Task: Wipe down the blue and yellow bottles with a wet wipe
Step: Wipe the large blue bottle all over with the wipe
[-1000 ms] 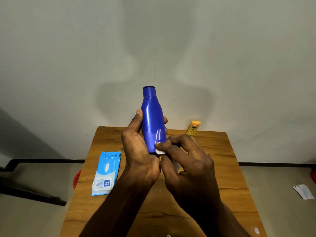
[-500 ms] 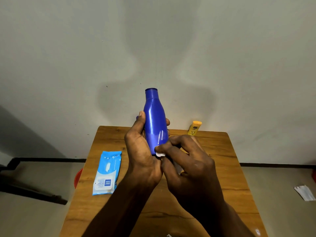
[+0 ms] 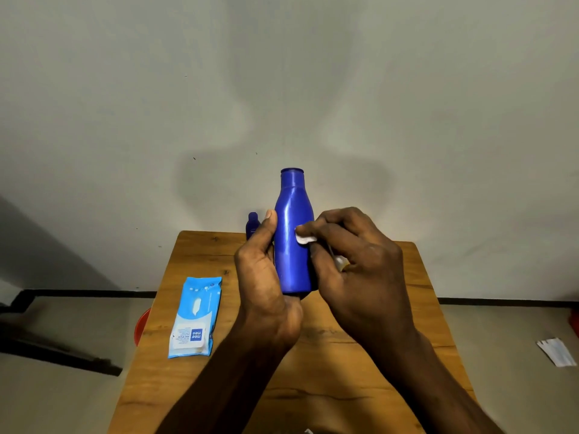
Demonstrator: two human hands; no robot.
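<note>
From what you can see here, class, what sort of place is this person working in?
Probably a plain room at home, hedged: a small wooden table pushed against a bare grey wall, a pack of wet wipes on it, and a bare floor with dark skirting.

Dim, warm indoor light, seemingly from above and behind the camera. Two soft, broad shadows fanned upward across the wall (image 3: 282, 73), with a darker patch behind the blue bottle (image 3: 293, 233). Pale vertical glare streaks down the bottle's glossy side. Mild wide-angle bending toward the edges; floor line bowed. Sharp centre, slight softness and grain in the corners.
</note>
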